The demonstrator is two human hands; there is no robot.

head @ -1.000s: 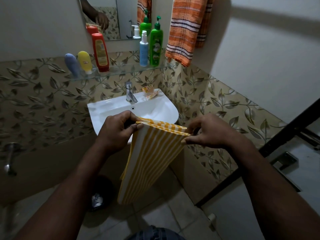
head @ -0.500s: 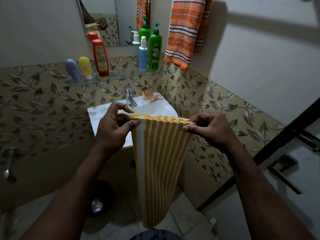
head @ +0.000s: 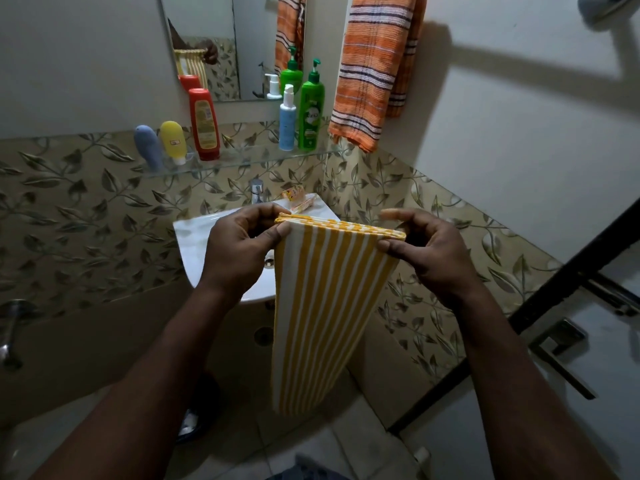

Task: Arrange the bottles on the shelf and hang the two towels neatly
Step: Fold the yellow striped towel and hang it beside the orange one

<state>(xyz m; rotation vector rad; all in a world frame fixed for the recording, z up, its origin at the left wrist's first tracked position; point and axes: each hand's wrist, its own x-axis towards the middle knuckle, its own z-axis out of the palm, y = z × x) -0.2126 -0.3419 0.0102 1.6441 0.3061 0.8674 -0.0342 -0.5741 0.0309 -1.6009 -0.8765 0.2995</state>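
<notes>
Bathroom corner, leaf-patterned tiles, glass shelf over the sink — second towel in hand.

Five bottles stand on the shelf: blue tube, yellow tube, red bottle, pale blue pump, green pump — that part looks done. The orange towel hangs on the wall at the shelf's right end. The left hand and right hand pinch the top corners of the folded yellow towel, dangling in front of the sink. Hanging it is what's left.
</notes>
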